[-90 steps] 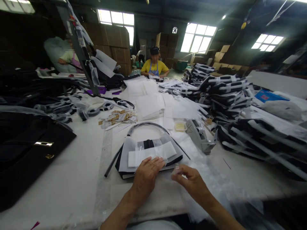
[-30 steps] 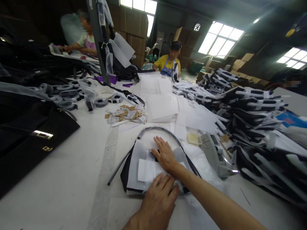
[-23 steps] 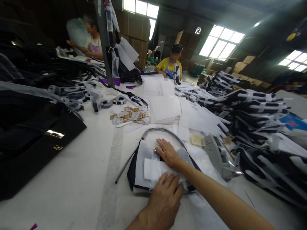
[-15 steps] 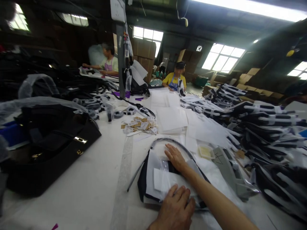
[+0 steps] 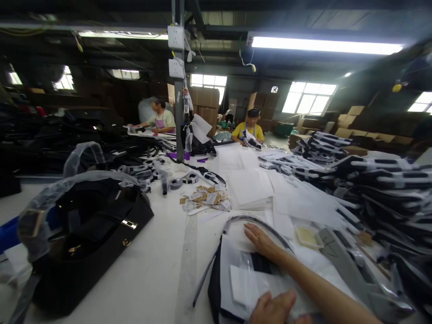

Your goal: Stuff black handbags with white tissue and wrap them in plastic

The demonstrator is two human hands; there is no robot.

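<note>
A dark handbag (image 5: 213,288) lies on the table in front of me, with white paper and clear plastic over its face. Its wrapped handle (image 5: 256,219) arches away from me. A thin dark strap (image 5: 203,280) sticks out at its left side. My right hand (image 5: 262,242) lies flat inside the handle's arch, at the bag's upper edge, fingers stretched. A white packet in clear plastic (image 5: 240,285) rests on the bag. My left hand (image 5: 275,308) touches the near part of this packet with fingers apart, its lower part cut off by the frame edge.
A black handbag with a plastic-wrapped handle (image 5: 97,245) stands left. Beyond lie paper tags (image 5: 206,198), white sheets (image 5: 249,186) and a grey post (image 5: 180,108). A grey tape dispenser (image 5: 351,265) and stacked bags (image 5: 381,193) are right. Two people (image 5: 248,130) work across the table.
The view has tipped upward, so the table and the bag sit lower and further right. My left hand is now partly out of frame. My right hand stays on the bag.
</note>
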